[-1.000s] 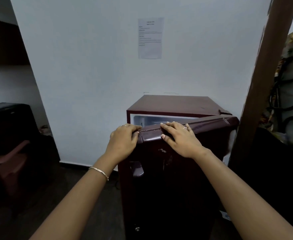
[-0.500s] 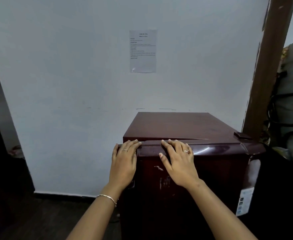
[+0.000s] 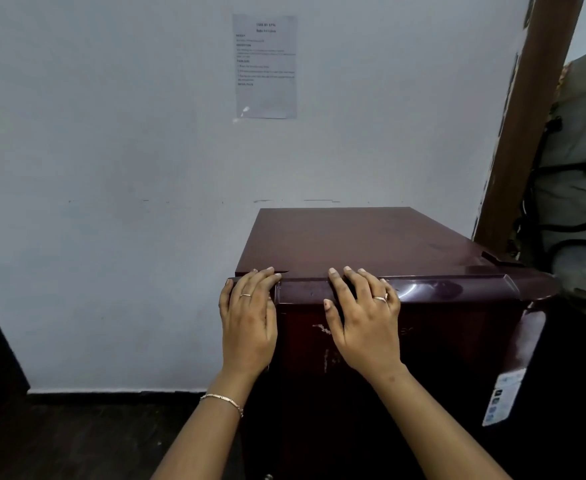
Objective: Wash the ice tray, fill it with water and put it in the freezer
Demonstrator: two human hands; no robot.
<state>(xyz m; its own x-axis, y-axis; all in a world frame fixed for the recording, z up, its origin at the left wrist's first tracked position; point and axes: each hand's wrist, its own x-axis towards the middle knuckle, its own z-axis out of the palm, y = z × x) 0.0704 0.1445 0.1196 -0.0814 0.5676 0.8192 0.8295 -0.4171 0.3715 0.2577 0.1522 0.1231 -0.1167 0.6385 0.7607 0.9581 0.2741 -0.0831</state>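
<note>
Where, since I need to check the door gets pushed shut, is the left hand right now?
In the head view, the left hand lies flat, left of centre, at the top left corner of the maroon fridge door, beside the right hand.

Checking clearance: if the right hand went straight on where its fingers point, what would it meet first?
The right hand would skim over the fridge top, then probably meet the white wall.

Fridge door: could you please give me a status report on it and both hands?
Left hand, right hand flat, pressing the fridge door at its top edge. Door looks shut; ice tray not in view. No obstruction seen.
</note>
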